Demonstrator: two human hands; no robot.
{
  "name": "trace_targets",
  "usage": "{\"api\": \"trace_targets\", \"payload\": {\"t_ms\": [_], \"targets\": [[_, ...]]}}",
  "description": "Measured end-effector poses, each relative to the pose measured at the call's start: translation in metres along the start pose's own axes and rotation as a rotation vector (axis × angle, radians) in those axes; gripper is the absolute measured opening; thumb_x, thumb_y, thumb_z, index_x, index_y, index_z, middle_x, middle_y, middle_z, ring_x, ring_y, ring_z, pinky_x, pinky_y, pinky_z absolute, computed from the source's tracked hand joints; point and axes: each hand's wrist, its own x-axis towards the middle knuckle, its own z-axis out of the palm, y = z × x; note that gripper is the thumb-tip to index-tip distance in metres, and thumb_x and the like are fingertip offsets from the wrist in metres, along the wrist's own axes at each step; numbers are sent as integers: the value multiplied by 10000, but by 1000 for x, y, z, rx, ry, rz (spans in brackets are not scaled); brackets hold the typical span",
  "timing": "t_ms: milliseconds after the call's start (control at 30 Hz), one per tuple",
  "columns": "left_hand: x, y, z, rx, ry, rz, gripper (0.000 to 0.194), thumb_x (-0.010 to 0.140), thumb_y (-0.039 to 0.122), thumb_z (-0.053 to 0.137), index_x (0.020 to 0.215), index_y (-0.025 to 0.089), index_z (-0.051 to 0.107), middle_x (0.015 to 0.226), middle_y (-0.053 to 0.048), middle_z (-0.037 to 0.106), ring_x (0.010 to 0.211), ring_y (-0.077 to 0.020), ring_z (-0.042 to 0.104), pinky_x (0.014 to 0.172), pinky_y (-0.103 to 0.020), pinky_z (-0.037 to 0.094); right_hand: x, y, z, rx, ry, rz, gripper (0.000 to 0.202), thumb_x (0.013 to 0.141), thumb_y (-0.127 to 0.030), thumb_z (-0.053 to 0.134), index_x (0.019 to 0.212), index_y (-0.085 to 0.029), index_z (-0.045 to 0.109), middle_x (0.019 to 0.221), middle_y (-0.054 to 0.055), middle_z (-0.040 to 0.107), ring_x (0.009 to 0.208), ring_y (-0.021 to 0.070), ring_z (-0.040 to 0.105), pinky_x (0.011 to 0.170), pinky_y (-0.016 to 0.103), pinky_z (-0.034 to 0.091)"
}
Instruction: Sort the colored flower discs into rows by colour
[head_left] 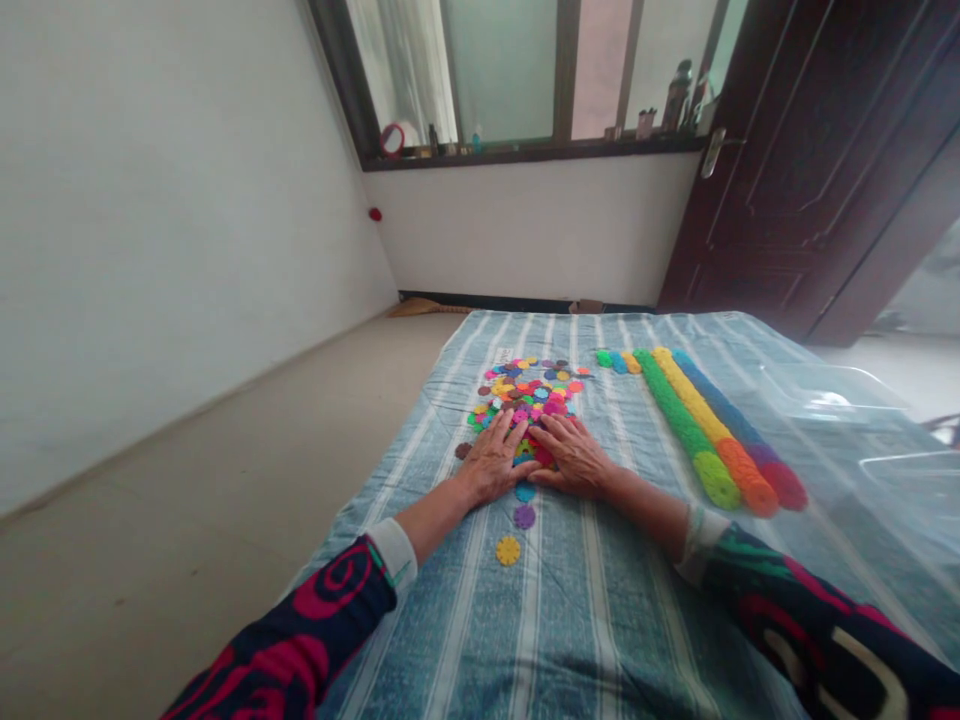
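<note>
A loose pile of small, notched plastic discs (525,390) in many colours lies on a striped blue cloth (465,620). My left hand (493,462) rests flat on the near left side of the pile, fingers stretched forward. Beside it, my right hand (576,458) lies spread over the near right side, its thumb close to the left one. Both palms hide some discs. Just in front of my hands are a blue disc (525,492), a purple disc (524,516) and a yellow disc (508,551). A brown disc (463,451) sits left of my left hand.
To the right lie long rows of stacked discs, one green (675,415), one yellow to orange (694,405), one blue to red (727,410). Clear plastic containers (832,392) stand at the far right. A wall, windowsill (540,152) and dark door (810,150) bound the room.
</note>
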Motion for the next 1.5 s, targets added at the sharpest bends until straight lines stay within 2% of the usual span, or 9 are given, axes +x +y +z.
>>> {"api": "trace_targets", "payload": {"t_ms": [400, 733, 833, 933, 1100, 1200, 1267, 1367, 1500], "targets": [[60, -20, 15, -6, 46, -6, 573, 891, 526, 366, 1310, 146, 457, 1453, -157, 359, 1356, -254, 315, 1098, -431, 292, 44, 46, 3, 6, 51, 12, 680, 861, -595, 443, 1384, -160, 411, 1403, 158, 415, 1294, 284, 341, 1035, 456, 301], [72, -28, 18, -44, 86, 1, 525, 898, 464, 397, 1289, 121, 466, 1407, -170, 417, 1349, -254, 328, 1104, -445, 294, 58, 61, 11, 62, 110, 6, 609, 852, -573, 482, 1322, -186, 474, 1359, 145, 465, 1273, 284, 383, 1033, 457, 306], [65, -25, 11, -48, 128, 24, 501, 892, 463, 414, 1261, 134, 493, 1364, -162, 461, 1323, -252, 367, 1097, -442, 313, 48, 56, 5, 67, 180, -7, 564, 874, -547, 463, 1287, -165, 498, 1298, 154, 514, 1231, 286, 422, 1015, 454, 322], [50, -26, -1, -39, 172, 40, 459, 889, 463, 420, 1196, 145, 545, 1302, -159, 515, 1275, -255, 422, 1079, -456, 344, 28, 35, -5, 74, 220, -124, 496, 888, -529, 449, 1199, -156, 554, 1225, 158, 558, 1169, 286, 463, 977, 447, 347], [8, -41, -20, -2, 175, 54, 405, 892, 424, 433, 1121, 130, 593, 1274, -165, 541, 1269, -254, 428, 1077, -460, 358, -9, -31, -19, 157, 133, -459, 482, 872, -574, 449, 1117, -181, 582, 1153, 136, 576, 1111, 258, 478, 922, 403, 369], [-18, -49, -22, 2, 128, 18, 414, 904, 410, 407, 1160, 131, 576, 1292, -155, 539, 1284, -252, 416, 1079, -460, 360, -20, -69, -18, 152, 71, -666, 452, 869, -579, 449, 1084, -204, 584, 1144, 118, 568, 1085, 242, 469, 917, 398, 347], [-32, -49, -20, 8, 86, -22, 444, 904, 418, 399, 1201, 127, 554, 1304, -156, 535, 1287, -258, 416, 1073, -452, 371, -22, -83, -15, 131, 28, -763, 402, 887, -553, 436, 1041, -214, 589, 1102, 99, 575, 1060, 230, 467, 908, 392, 338], [-44, -44, -17, 20, 36, -48, 516, 899, 458, 388, 1260, 111, 511, 1351, -165, 494, 1303, -266, 398, 1081, -444, 359, -18, -85, -9, 97, 12, -783, 306, 912, -469, 437, 963, -210, 592, 1034, 78, 580, 1010, 213, 470, 880, 375, 336], [-45, -37, -15, 24, 26, -44, 568, 897, 502, 364, 1306, 120, 464, 1391, -157, 453, 1324, -254, 371, 1092, -434, 339, -9, -65, -2, 50, 79, -646, 202, 929, -342, 445, 886, -205, 588, 957, 65, 585, 970, 202, 472, 845, 362, 336]]}}
